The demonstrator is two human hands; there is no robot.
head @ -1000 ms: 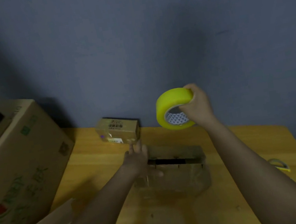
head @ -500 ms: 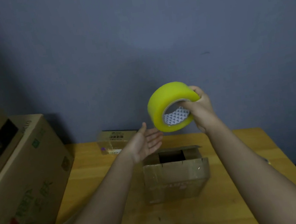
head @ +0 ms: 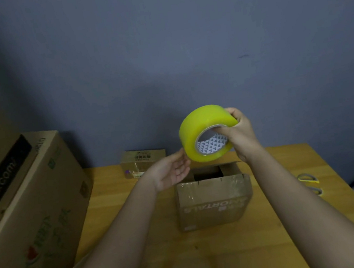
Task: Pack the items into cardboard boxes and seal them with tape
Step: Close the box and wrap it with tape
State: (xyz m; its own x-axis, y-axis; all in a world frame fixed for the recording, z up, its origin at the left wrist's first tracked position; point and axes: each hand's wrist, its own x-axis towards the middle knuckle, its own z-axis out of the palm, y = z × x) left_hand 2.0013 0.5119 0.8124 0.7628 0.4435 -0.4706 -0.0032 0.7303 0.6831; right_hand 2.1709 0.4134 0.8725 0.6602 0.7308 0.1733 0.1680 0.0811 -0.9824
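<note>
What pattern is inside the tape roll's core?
White with small dark triangles, inside the yellow tape roll, seen from the head view.

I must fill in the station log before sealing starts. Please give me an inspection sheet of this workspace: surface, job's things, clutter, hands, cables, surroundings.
Surface: wooden table, bare wood in front of the box.
Job's things: small cardboard box at centre, top flaps not closed, a dark gap showing; yellow tape roll held in the air above it; a smaller taped box at the back edge.
Clutter: scissors with yellow handles at the right edge; large printed carton on the left.
Hands: right hand grips the tape roll; left hand open, palm up, fingertips at the roll.
Cables: nothing seen.
Surroundings: plain blue-grey wall behind the table.
</note>
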